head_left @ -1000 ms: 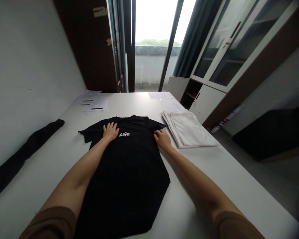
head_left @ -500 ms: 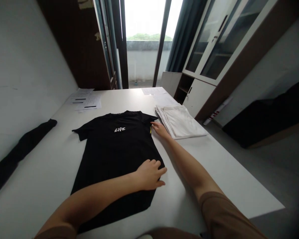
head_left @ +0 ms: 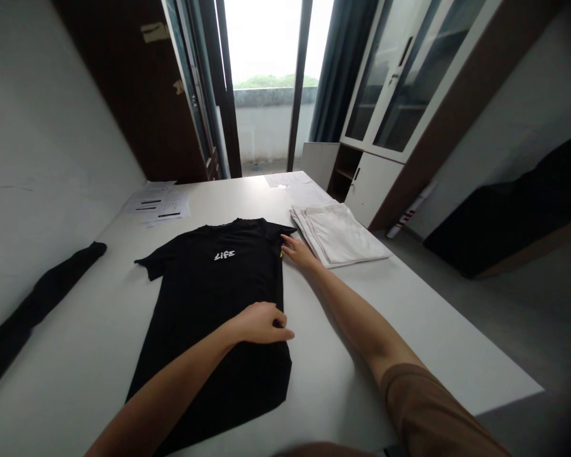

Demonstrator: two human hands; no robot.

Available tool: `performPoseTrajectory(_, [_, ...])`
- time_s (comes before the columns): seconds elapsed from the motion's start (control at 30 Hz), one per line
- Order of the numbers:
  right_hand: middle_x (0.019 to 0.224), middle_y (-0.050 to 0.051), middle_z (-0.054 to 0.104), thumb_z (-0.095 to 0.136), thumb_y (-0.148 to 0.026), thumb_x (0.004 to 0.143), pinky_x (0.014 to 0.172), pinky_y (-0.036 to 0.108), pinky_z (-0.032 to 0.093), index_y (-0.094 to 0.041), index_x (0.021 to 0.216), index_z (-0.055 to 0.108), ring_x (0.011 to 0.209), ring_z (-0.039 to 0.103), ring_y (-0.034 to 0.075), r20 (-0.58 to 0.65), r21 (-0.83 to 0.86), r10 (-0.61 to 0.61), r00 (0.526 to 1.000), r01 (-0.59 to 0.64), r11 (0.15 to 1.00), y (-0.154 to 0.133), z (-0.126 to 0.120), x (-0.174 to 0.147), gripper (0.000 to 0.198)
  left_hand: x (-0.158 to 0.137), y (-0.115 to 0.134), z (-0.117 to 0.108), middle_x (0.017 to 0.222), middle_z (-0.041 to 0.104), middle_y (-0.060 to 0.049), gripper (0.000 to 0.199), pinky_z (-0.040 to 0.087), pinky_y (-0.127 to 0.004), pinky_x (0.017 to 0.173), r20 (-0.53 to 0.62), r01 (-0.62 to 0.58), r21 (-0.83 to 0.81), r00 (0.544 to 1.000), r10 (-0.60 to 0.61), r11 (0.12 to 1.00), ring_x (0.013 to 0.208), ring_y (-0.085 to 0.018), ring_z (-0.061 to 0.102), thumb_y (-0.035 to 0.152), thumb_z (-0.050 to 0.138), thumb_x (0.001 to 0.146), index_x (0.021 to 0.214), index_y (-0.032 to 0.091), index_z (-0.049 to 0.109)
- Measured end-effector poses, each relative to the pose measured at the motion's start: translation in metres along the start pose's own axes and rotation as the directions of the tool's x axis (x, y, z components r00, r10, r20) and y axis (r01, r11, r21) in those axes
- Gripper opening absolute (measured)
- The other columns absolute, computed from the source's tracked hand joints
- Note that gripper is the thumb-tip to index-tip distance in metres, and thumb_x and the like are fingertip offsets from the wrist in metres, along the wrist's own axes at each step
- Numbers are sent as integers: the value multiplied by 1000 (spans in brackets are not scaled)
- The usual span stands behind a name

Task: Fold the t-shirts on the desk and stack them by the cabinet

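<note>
Here's the left hand [head_left: 261,322], curled, thumb out, at the edge of the black T-shirt [head_left: 204,298] spread beneath it; right hand [head_left: 299,252], fingers narrowed, farther up that edge. Can't tell whether either grips! Beside the right hand, folded white cloth [head_left: 345,235].

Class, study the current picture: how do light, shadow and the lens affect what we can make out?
Head view: the upper window is washed out to white; head view again: glare brightens the far end of the table, the black T-shirt loses most fabric detail, and a soft shadow runs beside the right forearm; head view's right edge: the upper corner darkens.
</note>
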State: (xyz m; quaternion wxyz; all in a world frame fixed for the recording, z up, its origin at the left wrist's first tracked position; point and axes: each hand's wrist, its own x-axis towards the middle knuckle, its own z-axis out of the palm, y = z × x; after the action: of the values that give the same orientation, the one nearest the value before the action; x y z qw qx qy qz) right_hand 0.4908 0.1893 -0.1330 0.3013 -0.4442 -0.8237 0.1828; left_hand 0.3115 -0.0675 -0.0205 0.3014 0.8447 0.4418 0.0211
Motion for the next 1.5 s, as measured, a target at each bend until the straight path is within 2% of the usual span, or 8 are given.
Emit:
performPoseTrajectory(0.27, [146,12,57,46,-23,97,122,47,33,-14,141,62,148,36,27,-71,7,46,996,-46,999,1,7,5,48,-58,-10,-27,112,56,-4,29,46,-28,92,61,-217,-339,966,251,915,101,-19,58,46,69,91,109,25,75])
performPoseTrajectory(0.53, [147,12,56,46,-25,99,120,46,36,-16,141,62,143,45,27,-160,47,92,983,-86,995,-4,3,3,46,-45,23,12,103,65,-5,15,49,-28,88,-37,-280,-416,956,292,865,95,-17,63,34,66,93,98,20,72])
performPoseTrajectory(0.73, [137,8,65,45,-32,101,112,40,45,-22,135,67,135,55,24,-246,94,119,962,-99,991,-9,-7,-2,41,-38,31,32,134,63,-11,50,52,-37,98,16,-253,-701,929,369,667,116,-23,65,34,64,94,142,23,53])
performPoseTrajectory(0.97, [136,9,66,49,-29,98,113,42,43,-21,133,68,132,56,25,-274,43,139,952,-132,990,-9,-3,1,41,-54,23,35,131,62,-7,44,40,-42,111,-168,-221,-158,967,194,962,125,-25,55,30,72,87,129,26,62])
performPoseTrajectory(1.17, [132,15,67,56,-25,92,113,45,42,-14,137,63,126,59,28,-245,-60,93,965,-110,992,-4,3,3,46,-61,44,71,117,61,-11,58,47,-45,92,-49,-241,299,962,267,923,106,-30,57,62,68,86,123,19,59])
performPoseTrajectory(1.27, [138,16,63,57,-26,91,112,46,42,-13,145,55,127,58,29,-264,-69,99,959,-121,990,-4,3,2,55,-55,52,87,107,62,-11,30,47,-43,83,-54,-233,435,958,283,870,100,-29,58,44,59,97,109,17,59])
performPoseTrajectory(1.37, [138,17,62,57,-27,92,112,45,42,-12,145,54,129,57,29,-261,-72,94,961,-116,991,-5,3,1,55,-51,54,84,99,65,-7,8,46,-38,79,-75,-221,363,961,265,905,92,-24,60,24,53,98,98,18,59])
performPoseTrajectory(1.5, [137,16,63,56,-28,91,112,47,42,-14,141,58,128,57,29,-271,-70,89,958,-112,991,-7,3,0,52,-53,48,61,94,67,-2,15,47,-28,78,-190,-123,-139,977,96,983,85,-16,63,23,44,103,102,20,59])
